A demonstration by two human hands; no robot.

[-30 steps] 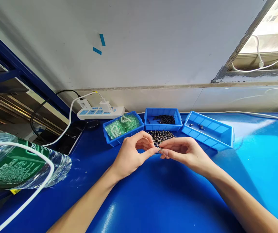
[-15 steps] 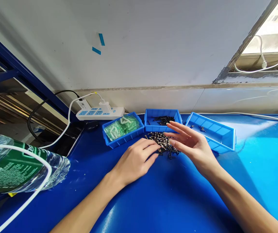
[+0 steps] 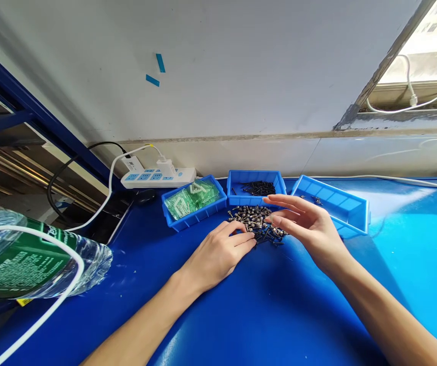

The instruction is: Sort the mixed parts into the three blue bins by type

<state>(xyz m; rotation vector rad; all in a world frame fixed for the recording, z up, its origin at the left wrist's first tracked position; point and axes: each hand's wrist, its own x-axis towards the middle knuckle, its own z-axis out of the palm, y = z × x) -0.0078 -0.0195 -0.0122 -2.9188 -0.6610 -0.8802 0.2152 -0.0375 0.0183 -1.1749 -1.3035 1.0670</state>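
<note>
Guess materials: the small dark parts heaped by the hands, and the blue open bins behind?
Heap of small dark parts: probably metal, with silvery glints on dark bodies; too small to be sure. Blue open bins: likely moulded plastic, with uniform colour, thin ribbed walls and a soft sheen.

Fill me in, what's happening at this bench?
A person works bare-handed at a blue table. The left hand lies flat, fingertips at the near edge of a loose pile of small dark screws. The right hand hovers open over the pile's right side, holding nothing visible. Behind stand three blue bins: one with green packets, one with dark screws, one nearly bare.
</note>
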